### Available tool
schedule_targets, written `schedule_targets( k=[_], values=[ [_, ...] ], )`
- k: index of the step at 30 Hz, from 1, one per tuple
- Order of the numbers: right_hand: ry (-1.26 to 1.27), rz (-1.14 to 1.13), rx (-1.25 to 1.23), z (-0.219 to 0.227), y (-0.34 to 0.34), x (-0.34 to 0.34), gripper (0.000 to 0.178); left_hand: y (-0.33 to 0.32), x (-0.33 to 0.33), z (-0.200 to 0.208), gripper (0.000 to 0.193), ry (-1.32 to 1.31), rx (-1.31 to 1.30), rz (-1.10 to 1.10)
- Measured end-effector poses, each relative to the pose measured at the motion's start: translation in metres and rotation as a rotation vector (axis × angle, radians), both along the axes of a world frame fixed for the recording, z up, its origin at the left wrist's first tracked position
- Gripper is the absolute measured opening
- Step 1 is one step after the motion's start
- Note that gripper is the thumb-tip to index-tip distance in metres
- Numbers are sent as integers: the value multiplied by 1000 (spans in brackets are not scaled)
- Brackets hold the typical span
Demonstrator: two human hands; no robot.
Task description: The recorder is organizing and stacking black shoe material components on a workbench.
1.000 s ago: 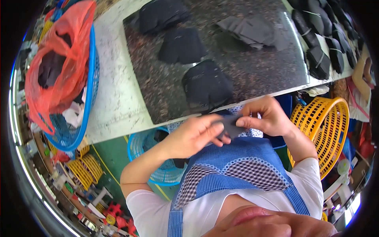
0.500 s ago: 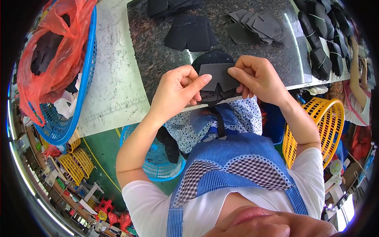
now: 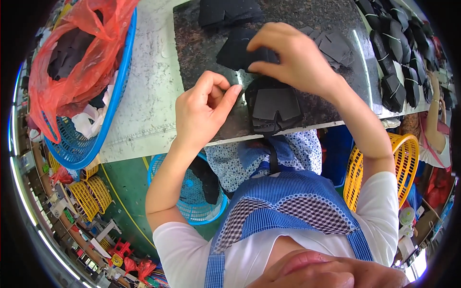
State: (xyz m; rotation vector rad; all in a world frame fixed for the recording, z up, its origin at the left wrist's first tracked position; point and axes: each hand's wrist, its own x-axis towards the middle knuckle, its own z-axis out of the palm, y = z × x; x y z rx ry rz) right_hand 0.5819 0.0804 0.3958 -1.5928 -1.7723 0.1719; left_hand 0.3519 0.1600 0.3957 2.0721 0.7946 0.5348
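A stack of black cut pieces (image 3: 273, 109) lies at the near edge of the dark stone slab (image 3: 201, 33), with a flat piece on top. My left hand (image 3: 204, 108) rests just left of that stack, fingers curled in and thumb stretched toward it, holding nothing. My right hand (image 3: 295, 57) reaches farther back over the slab. Its fingertips pinch a black piece on a second pile (image 3: 237, 54). Behind this pile lies another heap of black pieces (image 3: 228, 10).
A blue basket (image 3: 117, 91) lined with a red plastic bag (image 3: 81, 53) stands on the table at left. A loose grey-black piece (image 3: 338, 45) and a row of black shaped parts (image 3: 396, 53) lie at right. Below the table are a blue basket (image 3: 192, 204) and a yellow basket (image 3: 408, 153). Another person's arm (image 3: 434, 110) is far right.
Both hands held one black piece between them above the table edge. That piece now lies on the near stack, my right hand has moved back to another pile, and my left hand is empty.
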Motion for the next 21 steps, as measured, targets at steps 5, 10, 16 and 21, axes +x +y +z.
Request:
schedule_targets(
  k=[5,10,16,21],
  values=[
    [-165,116,-91,-22,19,10,21,13,-6,-7,17,-54,129,-27],
    [-65,-75,-198,-18,23,8,15,24,24,-16,20,-80,643,-262],
    [104,-472,292,36,-15,30,10,39,36,-30,22,-46,662,-312],
    [-319,114,154,3,-104,-9,18,47,50,-20,19,1,625,-348]
  ],
)
